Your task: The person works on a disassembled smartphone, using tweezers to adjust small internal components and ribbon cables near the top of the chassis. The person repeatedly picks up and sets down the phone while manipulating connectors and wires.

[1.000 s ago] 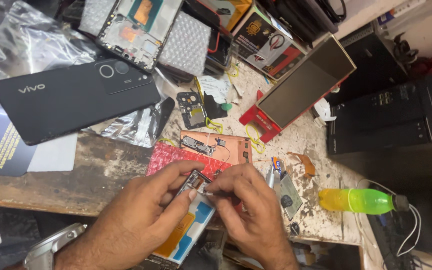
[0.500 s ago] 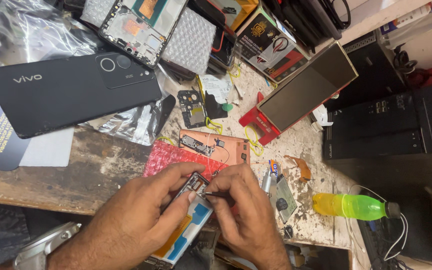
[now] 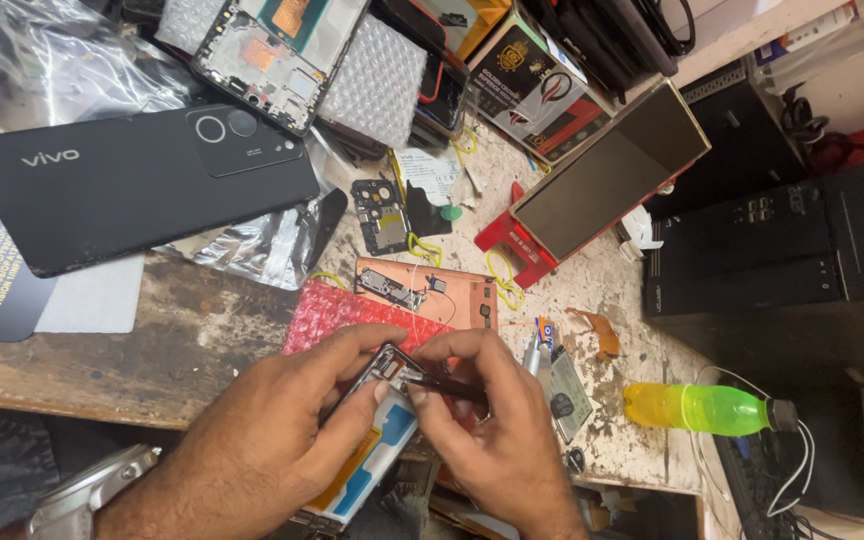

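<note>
Head view: left hand (image 3: 262,450) pinches the opened phone frame (image 3: 377,420) at the bench's near edge, right hand (image 3: 497,430) grips dark tweezers (image 3: 447,387) onto it (pink bubble wrap (image 3: 337,312) just behind); farther back, a black-and-orange carton (image 3: 542,85) beside a red stand (image 3: 512,245)

Black phone back cover (image 3: 142,190), yellow-green bottle (image 3: 702,408), pink bubble wrap (image 3: 342,312), red stand (image 3: 514,248)

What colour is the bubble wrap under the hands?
The bubble wrap is pinkish red, seen best in the head view, lying on the workbench just above the left hand.
</note>
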